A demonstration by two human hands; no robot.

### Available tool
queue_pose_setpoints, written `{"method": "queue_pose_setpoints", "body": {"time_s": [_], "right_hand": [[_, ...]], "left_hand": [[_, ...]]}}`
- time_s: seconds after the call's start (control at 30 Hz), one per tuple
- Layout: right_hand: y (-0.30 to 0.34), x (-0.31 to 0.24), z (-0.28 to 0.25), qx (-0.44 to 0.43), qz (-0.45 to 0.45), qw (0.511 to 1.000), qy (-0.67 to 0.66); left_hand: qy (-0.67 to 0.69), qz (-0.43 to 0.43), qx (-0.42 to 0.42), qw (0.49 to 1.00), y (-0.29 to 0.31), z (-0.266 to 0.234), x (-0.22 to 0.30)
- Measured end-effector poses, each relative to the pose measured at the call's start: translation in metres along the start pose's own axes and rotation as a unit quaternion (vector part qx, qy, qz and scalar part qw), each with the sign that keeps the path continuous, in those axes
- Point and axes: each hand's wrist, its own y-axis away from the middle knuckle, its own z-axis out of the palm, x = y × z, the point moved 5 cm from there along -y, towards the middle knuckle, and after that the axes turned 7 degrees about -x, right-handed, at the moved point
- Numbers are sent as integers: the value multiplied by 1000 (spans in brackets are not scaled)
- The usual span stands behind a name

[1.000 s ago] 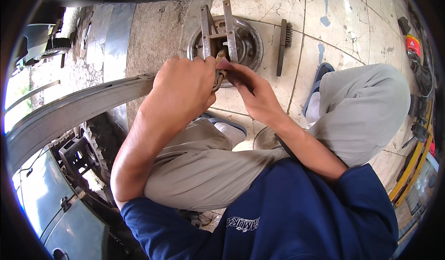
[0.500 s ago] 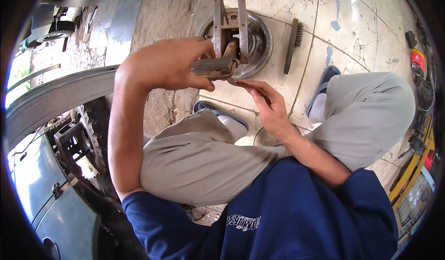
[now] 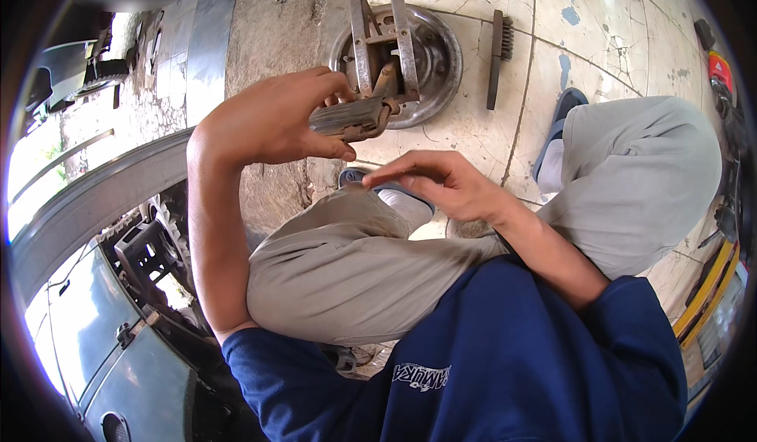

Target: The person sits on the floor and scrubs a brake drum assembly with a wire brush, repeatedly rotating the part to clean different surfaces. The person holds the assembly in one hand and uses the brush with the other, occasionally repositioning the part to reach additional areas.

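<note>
My left hand point(image 3: 272, 119) is wrapped from above around a worn, dark, blocky metal arm point(image 3: 355, 119), thumb on its near side. That arm joins a rusty metal bracket with two upright flat bars point(image 3: 404, 44), which stands over a round steel wheel rim point(image 3: 445, 63) on the floor. Over my left knee is my right hand point(image 3: 449, 186), apart from the metal piece, with fingers stretched to the left and thumb pressed under them. A thin brownish thing shows faintly at its fingertips, too blurred to name.
A wire brush point(image 3: 497, 59) lies on the cracked tiles right of the rim. A grey metal beam point(image 3: 102, 174) crosses at left, above a greenish vehicle panel point(image 3: 130, 355) and a knobbly tyre. Along the right edge are a red container point(image 3: 719, 70) and a yellow-edged case point(image 3: 706, 300).
My right hand has drawn down and left, away from the metal arm, toward my knee. My left hand keeps its grip, and the view has shifted slightly.
</note>
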Motion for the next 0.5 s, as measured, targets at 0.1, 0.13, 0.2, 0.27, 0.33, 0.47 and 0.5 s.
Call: {"method": "queue_pose_setpoints", "body": {"time_s": [0.1, 0.13, 0.2, 0.27, 0.33, 0.47, 0.5], "right_hand": [[1, 11, -5, 59, 46, 997, -10], [1, 17, -9, 94, 66, 993, -9], [0, 17, -13, 157, 67, 985, 4], [-2, 19, -13, 168, 64, 984, -12], [-6, 17, -14, 180, 58, 982, 14], [-10, 21, -17, 214, 18, 977, -8], [-10, 22, -16, 228, 20, 973, 7]], "left_hand": [[12, 5, -5, 1000, -2, 0, -1], [20, 12, -5, 1000, -3, 0, 0], [30, 15, -6, 999, -2, -1, 1], [31, 9, -11, 999, -1, -1, 2], [18, 11, -14, 1000, -2, -2, 1], [4, -8, -19, 1000, -1, -3, 4], [12, -2, -16, 1000, -2, -2, 4]]}}
